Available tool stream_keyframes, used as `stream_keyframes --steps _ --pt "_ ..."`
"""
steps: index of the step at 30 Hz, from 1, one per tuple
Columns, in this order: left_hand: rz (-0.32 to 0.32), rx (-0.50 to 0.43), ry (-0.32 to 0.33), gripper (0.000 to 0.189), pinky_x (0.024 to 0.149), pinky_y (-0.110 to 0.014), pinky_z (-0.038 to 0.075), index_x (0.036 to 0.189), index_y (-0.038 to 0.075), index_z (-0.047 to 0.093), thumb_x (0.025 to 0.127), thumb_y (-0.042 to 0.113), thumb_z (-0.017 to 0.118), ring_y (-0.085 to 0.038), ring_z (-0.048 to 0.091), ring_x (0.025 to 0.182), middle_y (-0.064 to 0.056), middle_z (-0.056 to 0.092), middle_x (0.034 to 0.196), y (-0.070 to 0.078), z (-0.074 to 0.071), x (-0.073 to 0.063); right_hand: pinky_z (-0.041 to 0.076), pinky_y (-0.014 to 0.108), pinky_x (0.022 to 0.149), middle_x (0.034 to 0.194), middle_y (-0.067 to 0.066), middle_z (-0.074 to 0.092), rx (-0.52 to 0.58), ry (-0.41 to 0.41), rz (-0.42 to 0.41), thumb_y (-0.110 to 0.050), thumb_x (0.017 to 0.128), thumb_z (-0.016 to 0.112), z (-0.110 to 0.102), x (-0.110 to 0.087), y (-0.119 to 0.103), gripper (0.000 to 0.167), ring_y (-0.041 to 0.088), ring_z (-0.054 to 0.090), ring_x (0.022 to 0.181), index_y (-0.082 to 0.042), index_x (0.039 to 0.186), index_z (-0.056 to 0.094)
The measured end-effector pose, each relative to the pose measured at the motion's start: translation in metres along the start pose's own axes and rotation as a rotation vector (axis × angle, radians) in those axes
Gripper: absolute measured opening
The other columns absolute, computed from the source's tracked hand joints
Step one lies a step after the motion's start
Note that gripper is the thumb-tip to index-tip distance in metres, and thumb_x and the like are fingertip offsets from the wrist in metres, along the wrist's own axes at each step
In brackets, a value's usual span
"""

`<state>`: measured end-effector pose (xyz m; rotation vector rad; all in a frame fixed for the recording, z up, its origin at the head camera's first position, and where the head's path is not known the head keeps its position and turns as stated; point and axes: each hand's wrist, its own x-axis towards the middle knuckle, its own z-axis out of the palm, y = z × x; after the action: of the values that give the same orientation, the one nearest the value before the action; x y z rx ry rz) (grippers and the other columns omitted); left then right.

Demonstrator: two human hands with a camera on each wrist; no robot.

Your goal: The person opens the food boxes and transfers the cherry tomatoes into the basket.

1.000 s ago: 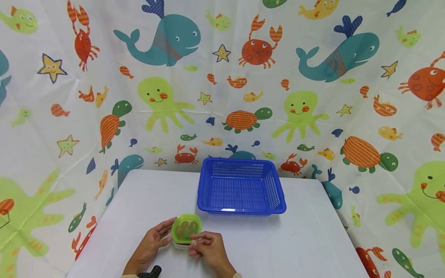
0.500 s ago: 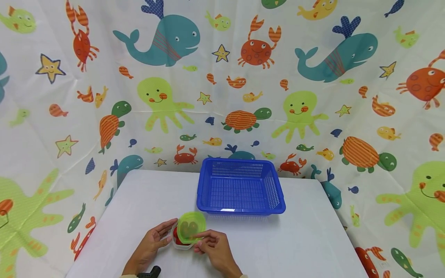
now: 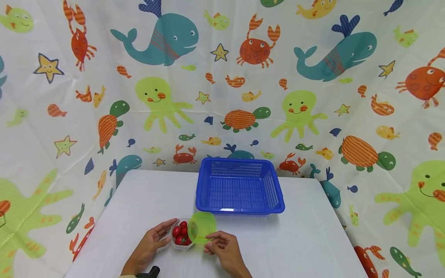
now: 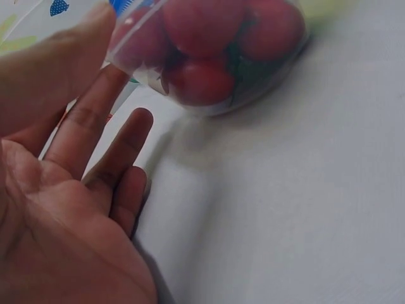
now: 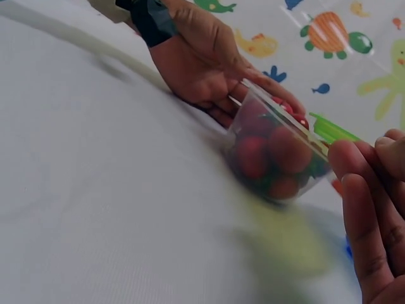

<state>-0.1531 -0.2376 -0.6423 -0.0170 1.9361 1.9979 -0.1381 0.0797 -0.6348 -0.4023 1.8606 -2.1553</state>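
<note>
A clear plastic container (image 3: pixel 181 247) sits on the white table, filled with several small red tomatoes (image 3: pixel 176 231) that show bits of green. My left hand (image 3: pixel 150 240) holds its left side between thumb and fingers; in the left wrist view, the lower fingers (image 4: pixel 130 142) stay apart from the container. My right hand (image 3: pixel 224 247) pinches the translucent green lid (image 3: pixel 201 227) by its near right edge. That lid is off to the right, still overlapping the container's right side in the head view. Only its thin green edge shows in the right wrist view.
A blue mesh basket (image 3: pixel 240 211) stands behind the hands, near the table's back edge. White table surface (image 3: pixel 306 239) stretches to the right. A curtain (image 3: pixel 215 96) printed with sea animals hangs around the table on the back and sides.
The green lid has come off the container and moved right with my right hand, uncovering the red tomatoes. My left hand has stayed at the container's left side.
</note>
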Motion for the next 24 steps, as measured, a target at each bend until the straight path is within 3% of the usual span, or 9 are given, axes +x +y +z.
stream_keyframes --steps 10,13,17,24 --pt "-0.016 0.024 -0.002 0.069 0.107 -0.005 0.044 0.162 0.01 0.044 0.1 0.019 0.073 0.02 0.05 0.13 -0.009 0.042 0.17 0.0 0.0 0.001 0.065 0.025 0.075 0.1 0.044 0.07 -0.001 0.034 0.016 -0.008 0.1 0.072 -0.016 -0.011 0.0 0.031 0.011 0.08 0.084 0.013 0.122 0.068" --pt "-0.022 0.054 0.002 0.065 0.122 -0.022 0.042 0.161 0.013 0.046 0.102 0.02 0.072 0.019 0.048 0.133 -0.006 0.044 0.169 0.0 0.0 0.002 0.065 0.025 0.075 0.099 0.042 0.07 0.007 0.044 0.01 -0.008 0.1 0.072 -0.02 -0.014 -0.002 0.031 0.012 0.08 0.084 0.013 0.122 0.068" --pt "-0.026 0.068 -0.001 0.062 0.133 -0.055 0.022 0.161 0.016 0.047 0.103 0.019 0.07 0.022 0.046 0.131 -0.002 0.046 0.169 0.0 0.0 0.004 0.066 0.028 0.075 0.097 0.037 0.073 0.016 0.062 -0.014 -0.006 0.1 0.072 -0.024 -0.018 -0.001 0.031 0.012 0.08 0.084 0.016 0.122 0.066" --pt "-0.018 0.036 -0.026 0.066 0.13 -0.066 0.012 0.162 0.014 0.045 0.101 0.015 0.071 0.025 0.046 0.128 -0.002 0.045 0.169 0.0 0.0 0.005 0.066 0.028 0.074 0.094 0.019 0.08 0.029 0.101 -0.026 -0.004 0.099 0.072 -0.036 -0.025 0.004 0.03 0.012 0.08 0.084 0.015 0.121 0.067"
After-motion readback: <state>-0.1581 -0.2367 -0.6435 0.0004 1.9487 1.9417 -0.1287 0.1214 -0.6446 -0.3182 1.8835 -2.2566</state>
